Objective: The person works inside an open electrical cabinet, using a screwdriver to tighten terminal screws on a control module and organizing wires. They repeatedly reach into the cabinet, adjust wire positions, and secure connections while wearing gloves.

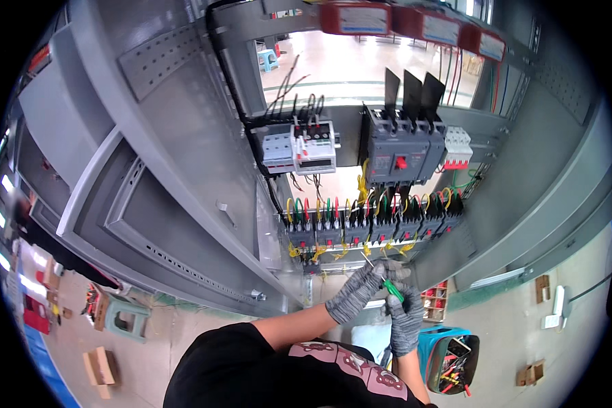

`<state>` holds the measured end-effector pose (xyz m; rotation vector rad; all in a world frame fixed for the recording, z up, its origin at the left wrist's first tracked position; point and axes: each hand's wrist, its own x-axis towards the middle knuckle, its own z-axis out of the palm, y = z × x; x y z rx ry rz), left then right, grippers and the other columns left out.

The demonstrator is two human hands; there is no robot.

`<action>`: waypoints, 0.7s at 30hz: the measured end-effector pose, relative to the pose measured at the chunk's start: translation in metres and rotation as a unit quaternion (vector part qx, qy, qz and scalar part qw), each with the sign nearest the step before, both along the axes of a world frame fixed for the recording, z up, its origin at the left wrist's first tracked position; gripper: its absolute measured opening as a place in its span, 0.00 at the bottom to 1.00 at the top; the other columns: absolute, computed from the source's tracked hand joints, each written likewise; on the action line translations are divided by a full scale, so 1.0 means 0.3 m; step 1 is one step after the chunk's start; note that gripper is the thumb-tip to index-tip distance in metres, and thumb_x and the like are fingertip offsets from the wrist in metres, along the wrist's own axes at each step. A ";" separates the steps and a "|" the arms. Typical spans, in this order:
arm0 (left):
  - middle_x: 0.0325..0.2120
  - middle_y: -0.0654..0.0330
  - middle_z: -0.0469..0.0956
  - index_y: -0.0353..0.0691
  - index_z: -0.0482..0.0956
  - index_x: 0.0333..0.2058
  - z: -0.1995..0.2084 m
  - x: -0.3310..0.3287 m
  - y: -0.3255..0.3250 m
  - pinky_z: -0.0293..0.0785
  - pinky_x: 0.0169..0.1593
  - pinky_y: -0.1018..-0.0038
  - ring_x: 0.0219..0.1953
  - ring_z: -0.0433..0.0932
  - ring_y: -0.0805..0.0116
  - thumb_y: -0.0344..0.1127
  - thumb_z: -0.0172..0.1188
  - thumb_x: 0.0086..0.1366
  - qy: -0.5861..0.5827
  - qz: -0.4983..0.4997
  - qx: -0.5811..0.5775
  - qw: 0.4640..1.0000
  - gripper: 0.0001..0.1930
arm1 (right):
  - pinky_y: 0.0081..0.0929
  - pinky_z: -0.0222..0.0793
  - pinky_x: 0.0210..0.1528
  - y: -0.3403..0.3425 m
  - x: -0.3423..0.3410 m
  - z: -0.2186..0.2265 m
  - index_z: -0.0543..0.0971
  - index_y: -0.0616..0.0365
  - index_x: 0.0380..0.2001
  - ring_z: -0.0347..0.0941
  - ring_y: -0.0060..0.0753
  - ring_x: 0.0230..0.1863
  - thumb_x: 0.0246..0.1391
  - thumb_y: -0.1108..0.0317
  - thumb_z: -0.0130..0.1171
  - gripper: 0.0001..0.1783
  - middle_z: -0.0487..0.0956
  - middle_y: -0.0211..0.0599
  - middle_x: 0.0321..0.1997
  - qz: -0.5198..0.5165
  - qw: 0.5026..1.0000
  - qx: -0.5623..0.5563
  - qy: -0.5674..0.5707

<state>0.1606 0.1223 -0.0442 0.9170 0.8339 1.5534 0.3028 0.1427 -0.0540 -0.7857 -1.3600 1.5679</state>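
Grey metal cabinet, slim screwdriver — green handle, right fingers grasping it, left fingers — hold unclear

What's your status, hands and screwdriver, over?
Right gloved hand on green-handled screwdriver. Left gloved hand up by its shaft, grip unclear. Tool points toward breaker row. Yellow wires hang close to the tip, contact unclear.

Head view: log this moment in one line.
tool: green-handled screwdriver; left gloved hand: shaft side; right gloved hand: handle end; beyond: wired circuit-breaker row in grey cabinet
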 end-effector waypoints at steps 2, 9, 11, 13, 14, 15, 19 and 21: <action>0.48 0.53 0.73 0.36 0.68 0.49 0.015 -0.057 0.014 0.66 0.56 0.70 0.50 0.71 0.66 0.48 0.40 0.70 -0.027 -0.006 0.041 0.999 0.21 | 0.19 0.67 0.30 0.023 -0.061 0.051 0.73 0.59 0.44 0.69 0.20 0.27 0.54 0.69 0.56 0.14 0.76 0.33 0.36 0.000 0.999 0.053 0.007; 0.42 0.59 0.75 0.36 0.69 0.49 0.246 -0.204 -0.069 0.71 0.48 0.76 0.43 0.74 0.71 0.48 0.49 0.67 0.005 0.133 0.078 0.988 0.22 | 0.15 0.67 0.26 0.026 -0.191 0.264 0.73 0.59 0.43 0.69 0.17 0.24 0.56 0.73 0.53 0.11 0.76 0.32 0.30 -0.060 0.989 0.126 0.037; 0.40 0.60 0.75 0.37 0.70 0.48 0.220 -0.280 -0.083 0.71 0.42 0.79 0.39 0.74 0.75 0.42 0.54 0.65 0.055 0.237 0.072 0.967 0.18 | 0.16 0.68 0.26 0.046 -0.182 0.291 0.73 0.59 0.43 0.69 0.18 0.23 0.57 0.69 0.53 0.11 0.76 0.32 0.29 -0.056 0.988 0.141 0.037; 0.40 0.63 0.75 0.37 0.71 0.45 0.222 -0.337 -0.090 0.69 0.49 0.79 0.41 0.73 0.76 0.29 0.55 0.63 0.068 0.370 0.111 0.920 0.12 | 0.17 0.65 0.23 0.054 -0.195 0.301 0.73 0.59 0.42 0.68 0.20 0.20 0.58 0.63 0.54 0.13 0.73 0.33 0.24 -0.079 0.982 0.168 0.041; 0.40 0.64 0.74 0.37 0.71 0.44 0.285 -0.343 -0.098 0.67 0.51 0.79 0.43 0.72 0.77 0.27 0.56 0.62 0.007 0.379 0.149 0.913 0.11 | 0.17 0.65 0.23 0.066 -0.192 0.288 0.73 0.59 0.42 0.68 0.20 0.20 0.57 0.63 0.55 0.13 0.73 0.32 0.24 -0.095 0.977 0.182 0.048; 0.38 0.65 0.73 0.37 0.70 0.43 0.325 -0.367 -0.092 0.65 0.51 0.79 0.43 0.71 0.77 0.29 0.57 0.62 0.029 0.397 0.171 0.901 0.11 | 0.16 0.64 0.23 0.084 -0.184 0.268 0.73 0.59 0.43 0.68 0.19 0.20 0.57 0.63 0.55 0.13 0.74 0.32 0.24 -0.105 0.974 0.200 0.035; 0.36 0.65 0.73 0.37 0.72 0.42 0.436 -0.460 -0.007 0.67 0.45 0.79 0.38 0.70 0.77 0.35 0.61 0.59 0.134 0.517 0.215 0.817 0.14 | 0.16 0.69 0.27 0.082 -0.200 0.282 0.75 0.59 0.42 0.71 0.17 0.25 0.56 0.71 0.54 0.10 0.77 0.32 0.31 -0.068 0.981 0.163 0.076; 0.32 0.65 0.73 0.36 0.73 0.40 0.498 -0.497 0.020 0.69 0.41 0.79 0.34 0.71 0.77 0.37 0.63 0.58 0.193 0.530 0.185 0.805 0.14 | 0.14 0.67 0.26 0.071 -0.209 0.296 0.75 0.58 0.41 0.70 0.16 0.25 0.54 0.74 0.57 0.10 0.78 0.32 0.31 -0.033 0.985 0.137 0.096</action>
